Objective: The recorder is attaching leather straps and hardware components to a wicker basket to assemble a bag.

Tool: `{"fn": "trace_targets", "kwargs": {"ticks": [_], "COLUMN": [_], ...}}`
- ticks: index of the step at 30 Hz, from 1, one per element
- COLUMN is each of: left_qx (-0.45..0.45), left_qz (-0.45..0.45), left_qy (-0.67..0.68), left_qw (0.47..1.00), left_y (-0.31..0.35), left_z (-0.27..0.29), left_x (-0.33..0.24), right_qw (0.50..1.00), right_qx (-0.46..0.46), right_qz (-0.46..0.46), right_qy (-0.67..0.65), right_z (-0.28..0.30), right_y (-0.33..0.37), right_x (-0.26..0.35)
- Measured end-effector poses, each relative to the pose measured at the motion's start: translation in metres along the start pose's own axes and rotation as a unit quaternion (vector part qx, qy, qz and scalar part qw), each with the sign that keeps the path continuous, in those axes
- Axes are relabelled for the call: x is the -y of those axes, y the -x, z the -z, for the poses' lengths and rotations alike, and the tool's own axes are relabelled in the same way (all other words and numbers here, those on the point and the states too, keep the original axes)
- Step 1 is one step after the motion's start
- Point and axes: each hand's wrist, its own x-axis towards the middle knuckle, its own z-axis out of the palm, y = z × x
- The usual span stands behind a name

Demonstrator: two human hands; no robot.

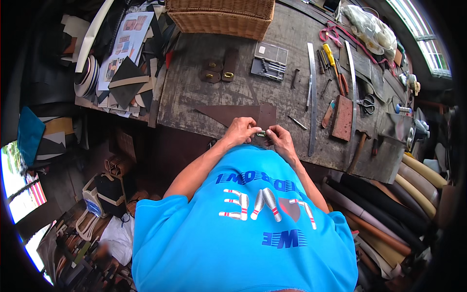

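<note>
At the near edge of the workbench, my left hand and my right hand come together around a small oval brass fitting. Thumb and fingers of each hand are pinched at its two sides. Whether a leather edge is gripped along with it, I cannot tell. Just beyond my hands lies a dark brown leather piece, pointed at the left, with a squarer brown leather part at its right end. Farther back are several small brown leather pieces bearing oval brass fittings.
An open plastic case of small tools lies mid-bench, before a wicker basket. On the right are a metal ruler, a yellow-handled screwdriver, a reddish block, scissors and a hammer. Leather rolls stand below.
</note>
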Motion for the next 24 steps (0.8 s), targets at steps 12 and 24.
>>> {"fn": "trace_targets", "kwargs": {"ticks": [12,24], "left_qx": [-0.359,-0.430], "left_qz": [-0.086,-0.132], "left_qy": [-0.360,-0.287], "left_qw": [0.857,0.846], "left_y": [-0.088,-0.080], "left_z": [0.088,0.094], "left_x": [-0.015,-0.018], "right_qw": [0.992,0.992], "right_qx": [-0.079,-0.028], "right_qz": [-0.063,-0.119], "right_qy": [0.080,0.026], "right_z": [0.005,0.020], "right_y": [-0.023,-0.033], "right_x": [0.011,0.017]}}
